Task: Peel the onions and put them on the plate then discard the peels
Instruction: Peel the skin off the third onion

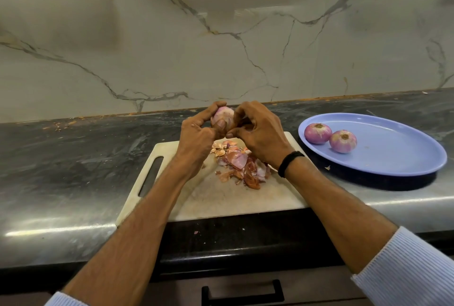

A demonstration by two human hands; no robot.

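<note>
A pinkish onion (224,116) is held up above the far edge of the white cutting board (221,197). My left hand (196,131) grips it from the left, thumb across its front. My right hand (258,128) pinches at its right side with curled fingers. Directly below the hands, a pile of onion peels (242,163) lies on the board. To the right, a blue oval plate (393,150) carries two peeled onions, one (317,133) beside the other (343,141), near its left end.
The board has a handle slot (150,176) on its left and juts over the dark counter's front edge (61,229). A marble wall (221,35) rises behind the counter. A drawer handle (242,292) shows below. Small peel bits (196,232) lie on the counter's front.
</note>
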